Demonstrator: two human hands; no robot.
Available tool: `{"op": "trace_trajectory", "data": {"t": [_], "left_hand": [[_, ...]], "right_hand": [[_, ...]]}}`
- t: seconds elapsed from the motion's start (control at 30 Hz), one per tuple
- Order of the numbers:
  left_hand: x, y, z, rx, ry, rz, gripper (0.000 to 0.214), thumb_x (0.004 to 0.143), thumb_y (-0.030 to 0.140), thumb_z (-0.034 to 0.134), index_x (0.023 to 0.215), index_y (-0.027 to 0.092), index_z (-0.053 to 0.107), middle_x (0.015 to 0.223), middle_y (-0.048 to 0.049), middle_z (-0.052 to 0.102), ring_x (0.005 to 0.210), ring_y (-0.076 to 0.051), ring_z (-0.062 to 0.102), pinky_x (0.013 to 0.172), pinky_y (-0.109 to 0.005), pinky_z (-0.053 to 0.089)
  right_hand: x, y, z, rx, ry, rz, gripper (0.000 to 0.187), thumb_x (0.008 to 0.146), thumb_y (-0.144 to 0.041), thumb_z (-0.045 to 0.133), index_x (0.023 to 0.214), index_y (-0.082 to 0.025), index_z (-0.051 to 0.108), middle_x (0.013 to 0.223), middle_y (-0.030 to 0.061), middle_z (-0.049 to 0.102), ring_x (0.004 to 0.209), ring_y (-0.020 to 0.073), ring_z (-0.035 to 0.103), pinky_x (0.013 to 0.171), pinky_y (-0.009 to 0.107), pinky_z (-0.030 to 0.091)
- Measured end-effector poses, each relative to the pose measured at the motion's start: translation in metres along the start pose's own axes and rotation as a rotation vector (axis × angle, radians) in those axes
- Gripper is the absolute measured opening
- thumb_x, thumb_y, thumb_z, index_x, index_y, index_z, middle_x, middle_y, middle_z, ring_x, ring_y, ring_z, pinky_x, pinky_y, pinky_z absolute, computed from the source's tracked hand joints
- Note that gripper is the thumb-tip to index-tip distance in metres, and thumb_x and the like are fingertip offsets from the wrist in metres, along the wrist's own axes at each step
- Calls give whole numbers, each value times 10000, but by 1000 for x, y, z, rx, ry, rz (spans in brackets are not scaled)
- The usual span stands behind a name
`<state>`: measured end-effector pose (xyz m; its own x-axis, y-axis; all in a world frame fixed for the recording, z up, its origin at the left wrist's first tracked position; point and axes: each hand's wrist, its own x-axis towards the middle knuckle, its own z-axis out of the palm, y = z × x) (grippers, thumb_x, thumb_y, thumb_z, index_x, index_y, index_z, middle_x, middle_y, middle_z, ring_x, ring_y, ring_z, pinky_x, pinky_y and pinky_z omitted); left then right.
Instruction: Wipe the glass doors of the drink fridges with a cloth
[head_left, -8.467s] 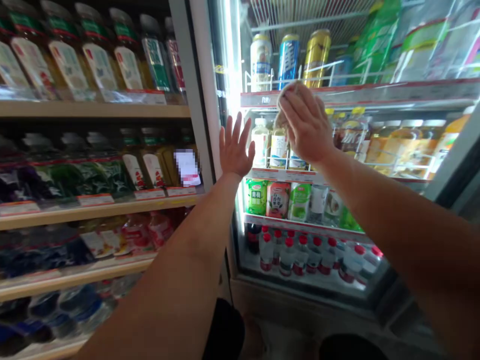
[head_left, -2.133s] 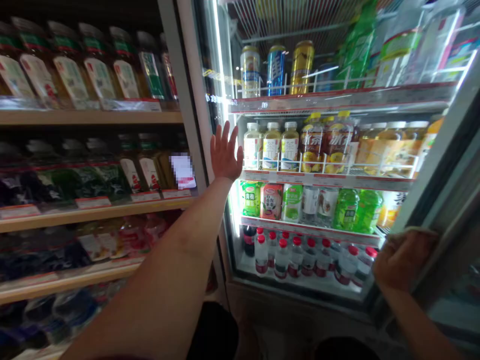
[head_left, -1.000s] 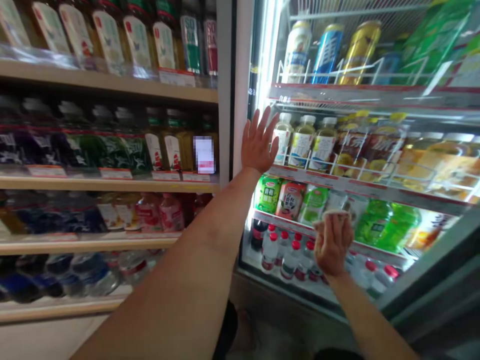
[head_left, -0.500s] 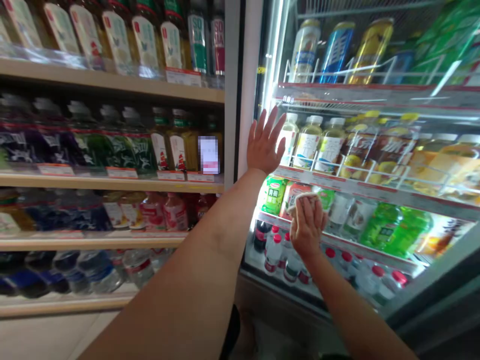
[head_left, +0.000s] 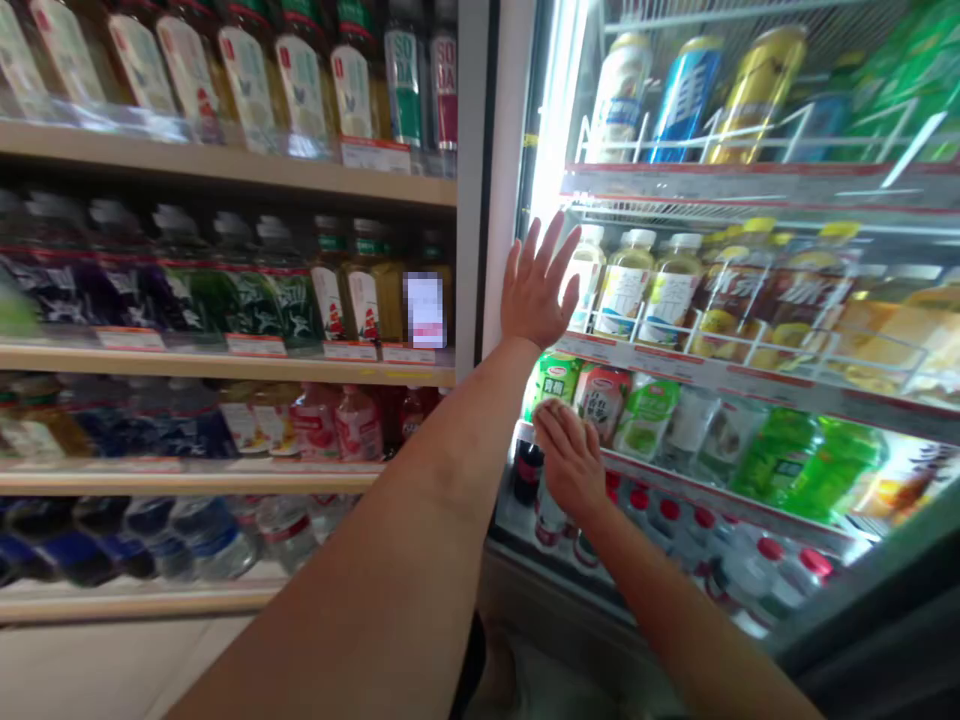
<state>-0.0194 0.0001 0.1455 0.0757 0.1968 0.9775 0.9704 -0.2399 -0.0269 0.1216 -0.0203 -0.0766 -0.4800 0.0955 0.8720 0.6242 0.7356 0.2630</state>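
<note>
My left hand lies flat and open against the glass door of a lit drinks cooler, near the door's left edge at the height of the pale tea bottles. My right hand presses a small pale cloth against the lower left part of the same glass, in front of green and pink drink cartons. Most of the cloth is hidden under the fingers.
Wooden shelves with rows of bottled drinks fill the left side. The cooler's grey frame stands between the shelves and the glass. Cans stand on the cooler's top rack, red-capped bottles on its bottom one.
My right hand with the cloth has slid leftward across the lower glass, from the right side to near the left edge. My left hand has stayed flat on the door.
</note>
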Motion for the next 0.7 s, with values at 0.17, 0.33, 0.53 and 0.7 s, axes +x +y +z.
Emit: {"op": "trace_trajectory", "data": {"t": [0.17, 0.33, 0.53, 0.7], "left_hand": [[-1, -1, 1, 0, 5, 7, 593, 1005, 499, 202, 1547, 290, 322, 1659, 4, 256, 1573, -186, 60, 1303, -462, 67], [0, -2, 2, 15, 9, 7, 595, 1005, 512, 199, 1534, 287, 351, 1654, 0, 269, 1572, -176, 69, 1303, -445, 75], [-1, -4, 3, 32, 30, 35, 583, 1013, 487, 226, 1547, 278, 325, 1655, -15, 268, 1572, -191, 77, 1297, -471, 90], [0, -5, 4, 41, 34, 36, 589, 1010, 488, 211, 1552, 279, 311, 1651, -17, 278, 1571, -187, 79, 1293, -478, 103]], "right_hand": [[-6, -4, 7, 64, -114, -111, 615, 938, -93, 443, 1536, -222, 386, 1556, 28, 453, 1550, 163, 197, 1272, 393, 76], [-13, 1, 5, 67, -194, -210, 578, 958, -123, 438, 1528, -212, 395, 1578, 24, 417, 1543, 154, 216, 1280, 394, 84], [-31, 15, -11, 22, -155, -170, 566, 972, -131, 442, 1526, -241, 396, 1548, -4, 464, 1534, 137, 240, 1292, 395, 8], [-66, 37, -37, -38, -117, -5, 567, 966, -141, 481, 1512, -285, 425, 1500, -3, 523, 1531, 152, 263, 1287, 378, 45]]}}
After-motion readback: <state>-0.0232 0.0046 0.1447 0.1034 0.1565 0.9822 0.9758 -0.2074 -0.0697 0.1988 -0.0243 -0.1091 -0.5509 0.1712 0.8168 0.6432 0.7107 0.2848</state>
